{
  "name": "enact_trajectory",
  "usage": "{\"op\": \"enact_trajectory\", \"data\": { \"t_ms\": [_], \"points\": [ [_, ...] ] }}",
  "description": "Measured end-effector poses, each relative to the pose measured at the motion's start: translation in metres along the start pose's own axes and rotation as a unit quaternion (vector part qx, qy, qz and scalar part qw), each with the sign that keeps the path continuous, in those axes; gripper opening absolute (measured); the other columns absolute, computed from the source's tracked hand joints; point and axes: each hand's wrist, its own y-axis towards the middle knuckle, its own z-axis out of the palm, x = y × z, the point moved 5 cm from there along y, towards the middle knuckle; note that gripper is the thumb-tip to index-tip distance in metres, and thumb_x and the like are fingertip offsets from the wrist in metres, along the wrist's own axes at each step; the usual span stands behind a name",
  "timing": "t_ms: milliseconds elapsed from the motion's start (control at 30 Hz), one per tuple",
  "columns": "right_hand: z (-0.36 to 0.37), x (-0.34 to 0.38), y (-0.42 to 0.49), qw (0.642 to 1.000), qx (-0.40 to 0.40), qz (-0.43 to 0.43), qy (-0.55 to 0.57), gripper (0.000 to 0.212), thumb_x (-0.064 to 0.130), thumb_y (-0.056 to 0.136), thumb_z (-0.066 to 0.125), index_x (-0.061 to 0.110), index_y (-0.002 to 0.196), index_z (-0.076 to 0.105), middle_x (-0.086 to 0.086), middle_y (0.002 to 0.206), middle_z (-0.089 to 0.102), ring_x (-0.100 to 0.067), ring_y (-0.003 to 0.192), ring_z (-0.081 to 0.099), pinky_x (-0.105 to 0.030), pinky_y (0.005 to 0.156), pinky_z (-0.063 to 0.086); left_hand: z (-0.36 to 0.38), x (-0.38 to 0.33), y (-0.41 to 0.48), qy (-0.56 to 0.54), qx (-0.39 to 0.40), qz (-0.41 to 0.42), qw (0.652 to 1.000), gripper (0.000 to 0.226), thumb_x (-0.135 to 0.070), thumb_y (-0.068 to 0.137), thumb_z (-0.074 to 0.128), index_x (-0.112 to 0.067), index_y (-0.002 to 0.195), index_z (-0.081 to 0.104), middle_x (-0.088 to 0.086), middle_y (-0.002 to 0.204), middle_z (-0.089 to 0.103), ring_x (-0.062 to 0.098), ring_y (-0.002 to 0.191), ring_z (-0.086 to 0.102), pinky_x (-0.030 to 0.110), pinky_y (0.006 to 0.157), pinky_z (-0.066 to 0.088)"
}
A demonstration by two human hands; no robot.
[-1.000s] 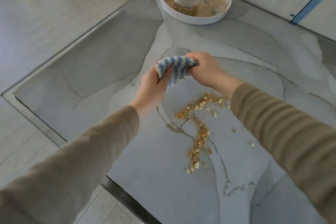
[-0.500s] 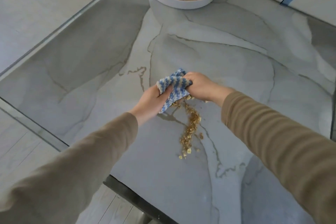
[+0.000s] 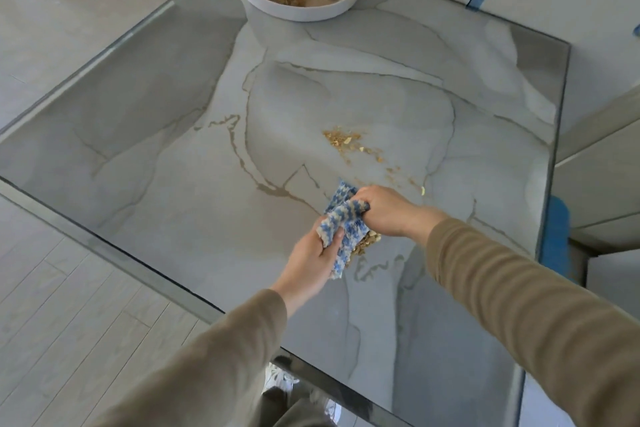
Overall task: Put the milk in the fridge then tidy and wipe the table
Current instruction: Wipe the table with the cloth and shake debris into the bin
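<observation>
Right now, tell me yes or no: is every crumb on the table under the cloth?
No, a patch of crumbs lies bare on the table beyond the cloth, apart from it.

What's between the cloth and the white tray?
Head view: scattered crumbs lie on the table between cloth and tray; the rest is bare marble.

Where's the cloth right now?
In the head view, the cloth is gripped between the left hand and right hand over the table, right of centre, with a crumb pile beside its lower edge.
</observation>
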Motion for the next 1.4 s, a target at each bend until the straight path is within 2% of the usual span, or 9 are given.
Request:
{"op": "enact_trajectory", "data": {
  "t_ms": [133,233,333,567,733,900,1133,1267,1400],
  "points": [
    [-0.003,-0.016,-0.021,0.999,0.026,0.037,-0.021,0.032,-0.01,0.074,0.038,0.012,0.053,0.03,-0.006,0.058,0.033,-0.018,0.055,0.028,-0.028,0.051,0.02,0.02,-0.012,-0.011,-0.031,0.039,-0.027,0.998,0.032,-0.034,0.097,0.037,-0.019,0.123,0.05,-0.002,0.106,0.063,0.016,0.098,0.06,0.037,0.09,0.05],
    [-0.024,-0.018,-0.035,0.999,0.007,0.032,-0.005,0.035,-0.006,0.079,0.042,0.013,0.053,0.031,-0.004,0.055,0.033,-0.017,0.054,0.03,-0.029,0.05,0.021,0.016,-0.035,-0.01,-0.04,0.007,0.009,0.999,0.02,-0.028,0.097,0.041,-0.017,0.107,0.054,-0.009,0.078,0.056,0.0,0.073,0.052,0.006,0.063,0.041],
    [-0.047,-0.012,-0.044,0.996,-0.07,-0.013,0.047,0.036,-0.004,0.08,0.046,0.014,0.052,0.034,-0.003,0.054,0.037,-0.019,0.059,0.035,-0.03,0.052,0.023,0.006,-0.055,-0.007,-0.065,-0.025,0.05,0.996,0.009,-0.021,0.096,0.044,-0.018,0.09,0.049,-0.013,0.056,0.039,-0.002,0.042,0.045,0.005,0.043,0.03],
    [-0.082,0.008,-0.029,0.99,-0.116,-0.042,0.071,0.011,-0.003,0.081,0.05,-0.009,0.074,0.056,-0.016,0.07,0.051,-0.021,0.067,0.044,-0.03,0.056,0.026,-0.033,-0.078,0.029,-0.066,-0.018,0.107,0.992,0.011,-0.018,0.096,0.044,-0.026,0.097,0.052,-0.021,0.084,0.056,-0.01,0.077,0.053,0.0,0.066,0.042],
    [-0.127,0.039,0.026,0.982,-0.165,-0.05,0.071,0.011,-0.004,0.077,0.049,-0.01,0.08,0.058,-0.017,0.072,0.052,-0.016,0.054,0.04,-0.016,0.04,0.032,-0.084,-0.104,0.085,-0.059,-0.072,0.159,0.983,0.008,-0.015,0.095,0.046,-0.02,0.094,0.052,-0.02,0.077,0.054,-0.012,0.068,0.05,-0.001,0.062,0.04],
    [-0.155,0.059,0.1,0.969,-0.212,-0.062,0.111,0.011,-0.001,0.076,0.045,-0.007,0.07,0.052,-0.015,0.065,0.049,-0.015,0.048,0.037,-0.017,0.031,0.029,-0.132,-0.113,0.149,-0.006,-0.118,0.185,0.976,0.01,-0.015,0.096,0.044,-0.016,0.102,0.053,-0.018,0.08,0.052,-0.009,0.072,0.05,-0.002,0.062,0.038],
    [-0.124,0.054,0.167,0.987,-0.133,-0.033,0.086,0.026,-0.003,0.081,0.042,0.01,0.059,0.046,-0.007,0.063,0.046,-0.018,0.066,0.041,-0.023,0.048,0.028,-0.141,-0.062,0.203,0.046,-0.115,0.077,0.989,0.031,-0.026,0.097,0.042,-0.016,0.124,0.052,-0.007,0.103,0.054,0.008,0.097,0.05,0.017,0.079,0.034],
    [-0.115,0.034,0.166,0.995,-0.085,0.02,0.044,0.038,-0.003,0.084,0.04,0.016,0.053,0.029,-0.001,0.055,0.033,-0.014,0.052,0.029,-0.017,0.039,0.021,-0.118,-0.053,0.202,0.068,-0.082,0.043,0.993,0.034,-0.032,0.097,0.039,-0.018,0.126,0.051,-0.006,0.103,0.052,0.009,0.098,0.048,0.02,0.08,0.033],
    [-0.116,0.009,0.142,0.994,-0.076,0.061,0.051,0.037,-0.004,0.083,0.041,0.015,0.053,0.03,-0.002,0.056,0.032,-0.013,0.052,0.026,-0.028,0.048,0.02,-0.091,-0.063,0.194,0.136,-0.033,0.045,0.989,0.034,-0.034,0.098,0.037,-0.015,0.121,0.053,0.001,0.103,0.056,0.019,0.099,0.053,0.021,0.076,0.032]
  ]
}}
